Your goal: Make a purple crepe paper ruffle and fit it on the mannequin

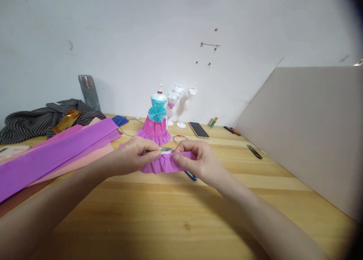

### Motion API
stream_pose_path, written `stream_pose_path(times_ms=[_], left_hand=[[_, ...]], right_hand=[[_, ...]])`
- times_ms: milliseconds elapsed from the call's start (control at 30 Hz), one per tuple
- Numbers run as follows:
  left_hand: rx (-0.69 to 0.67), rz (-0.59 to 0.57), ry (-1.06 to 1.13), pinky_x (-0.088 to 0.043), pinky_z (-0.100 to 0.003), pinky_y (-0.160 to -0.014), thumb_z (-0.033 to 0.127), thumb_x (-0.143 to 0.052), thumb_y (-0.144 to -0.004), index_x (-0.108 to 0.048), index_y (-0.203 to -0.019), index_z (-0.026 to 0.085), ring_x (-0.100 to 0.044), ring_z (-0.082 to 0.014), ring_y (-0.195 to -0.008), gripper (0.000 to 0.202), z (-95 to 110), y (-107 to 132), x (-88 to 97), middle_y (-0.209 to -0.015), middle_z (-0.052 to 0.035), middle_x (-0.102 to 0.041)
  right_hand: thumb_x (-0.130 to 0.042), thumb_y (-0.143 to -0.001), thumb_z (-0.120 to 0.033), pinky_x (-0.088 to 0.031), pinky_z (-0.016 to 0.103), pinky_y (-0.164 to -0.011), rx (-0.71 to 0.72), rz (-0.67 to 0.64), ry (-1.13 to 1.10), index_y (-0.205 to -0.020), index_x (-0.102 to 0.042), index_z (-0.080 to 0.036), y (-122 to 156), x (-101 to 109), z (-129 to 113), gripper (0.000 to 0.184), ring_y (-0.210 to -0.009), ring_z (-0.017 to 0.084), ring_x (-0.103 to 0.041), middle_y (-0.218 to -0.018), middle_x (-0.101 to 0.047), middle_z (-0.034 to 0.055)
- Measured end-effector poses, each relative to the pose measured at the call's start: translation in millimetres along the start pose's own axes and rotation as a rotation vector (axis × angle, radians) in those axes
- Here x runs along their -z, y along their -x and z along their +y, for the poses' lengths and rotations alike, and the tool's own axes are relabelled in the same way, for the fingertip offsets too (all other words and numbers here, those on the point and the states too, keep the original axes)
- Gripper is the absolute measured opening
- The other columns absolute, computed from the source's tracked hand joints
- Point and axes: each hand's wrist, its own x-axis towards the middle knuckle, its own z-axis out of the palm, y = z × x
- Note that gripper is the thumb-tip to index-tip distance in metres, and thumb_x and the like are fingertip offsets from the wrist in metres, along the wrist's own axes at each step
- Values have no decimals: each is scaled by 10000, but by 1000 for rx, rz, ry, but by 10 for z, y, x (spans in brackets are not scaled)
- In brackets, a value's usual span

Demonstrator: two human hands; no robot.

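A purple crepe paper strip (pixel 166 164), gathered into small folds along its upper edge, is stretched between my hands above the table. My left hand (pixel 138 154) pinches its left part, and my right hand (pixel 194 158) pinches it farther right, thumb in front. Just behind the strip shows part of a roll of tape (pixel 166 150), mostly hidden by paper and fingers. A blue handle (pixel 191 175) pokes out beneath my right hand; the rest of it is covered. Beyond my hands stands a small dress form (pixel 157 118) in a turquoise and pink paper dress with a purple ruffle.
Purple and peach crepe paper sheets (pixel 70 146) lie at left, by a striped cloth (pixel 42 118) and a bottle (pixel 89 92). White dress forms (pixel 192 93), a phone (pixel 199 130) and a small green bottle (pixel 213 121) stand or lie behind; thread snips (pixel 254 151) rest at right.
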Motion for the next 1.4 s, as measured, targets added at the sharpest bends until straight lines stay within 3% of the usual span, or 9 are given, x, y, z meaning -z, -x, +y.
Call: stream_pose_path(times_ms=[200, 400, 633, 1000, 1233, 1400], left_hand=[[-84, 55, -55, -272, -238, -518, 237, -438, -897, -424, -582, 160, -368, -87, -538, 325, 47, 7, -23, -570, 36, -420], [-76, 81, -82, -255, -235, -518, 201, -452, -887, -405, -578, 161, -349, -82, -536, 316, 73, 12, -27, -557, 44, -418], [-118, 97, -138, -265, -241, -521, 190, -448, -896, -437, -556, 156, -368, -86, -528, 342, 63, 8, -28, -553, 37, -457], [-211, 149, -257, -281, -246, -552, 168, -437, -915, -458, -598, 156, -393, -95, -560, 318, 75, 1, -44, -587, 26, -474], [-176, 109, -318, -326, -256, -593, 171, -425, -933, -521, -665, 153, -462, -121, -615, 286, 88, 28, -57, -648, 0, -539], [-253, 62, -303, -349, -273, -637, 191, -413, -956, -594, -724, 135, -483, -145, -660, 300, 32, 34, -39, -680, -25, -551]], right_hand=[[-598, -734, -336, -373, 231, -505, -10, -3, 7, -603, -595, -170, 4, -52, 32, 211, -559, 122, -478, -588, -565, 8], [-600, -730, -307, -351, 219, -470, -16, 19, 1, -613, -600, -166, 27, -73, 12, 183, -525, 109, -452, -574, -571, 7], [-590, -754, -327, -433, 239, -511, 4, -21, -40, -598, -611, -159, 31, -85, 31, 231, -572, 136, -529, -581, -598, 24], [-615, -742, -338, -383, 234, -479, -10, 54, -3, -590, -604, -163, 10, -114, 60, 233, -549, 128, -488, -582, -594, 28], [-606, -732, -369, -308, 236, -451, -40, 75, 48, -522, -487, -192, 4, -147, 56, 300, -507, 111, -407, -520, -482, -4], [-660, -676, -382, -273, 229, -442, -55, 65, -41, -528, -381, -217, -63, -142, 168, 356, -476, 85, -349, -504, -394, -50]])
